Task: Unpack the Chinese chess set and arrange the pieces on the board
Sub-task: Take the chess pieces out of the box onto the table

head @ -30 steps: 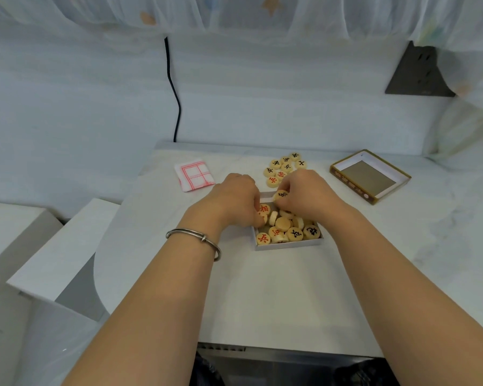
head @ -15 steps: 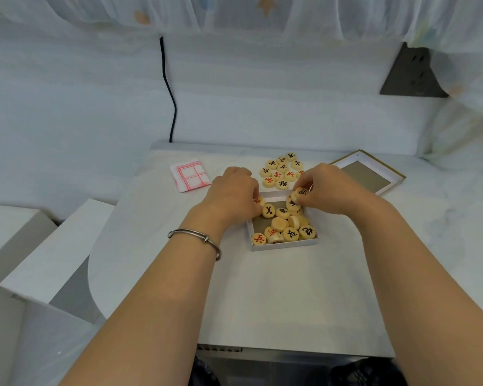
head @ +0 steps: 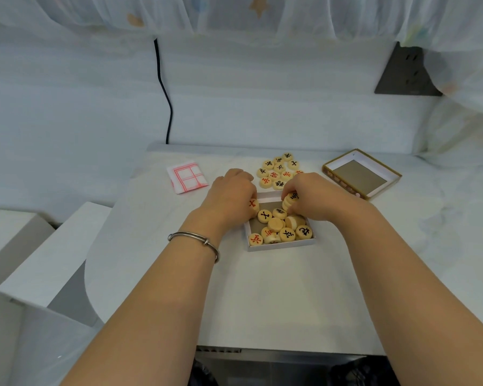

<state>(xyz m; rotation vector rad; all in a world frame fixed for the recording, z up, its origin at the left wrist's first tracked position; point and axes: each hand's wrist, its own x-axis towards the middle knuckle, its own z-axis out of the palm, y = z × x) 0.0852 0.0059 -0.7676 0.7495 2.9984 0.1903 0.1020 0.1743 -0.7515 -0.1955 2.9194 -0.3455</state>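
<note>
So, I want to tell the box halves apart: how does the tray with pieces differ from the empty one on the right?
The white tray holds loose chess pieces, and the left hand and right hand grip pieces in it; the gold-edged lid holds none, untouched. The tray's outer walls are white; the lid's are brown-gold. The tray lies nearer the person, the lid farther right. Both are shallow, square, open side up, grey-floored.

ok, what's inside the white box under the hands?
Loose wooden chess pieces, red and black characters, piled toward the front wall of the white box; grey floor shows behind. Left hand and right hand cover both rear corners.
</note>
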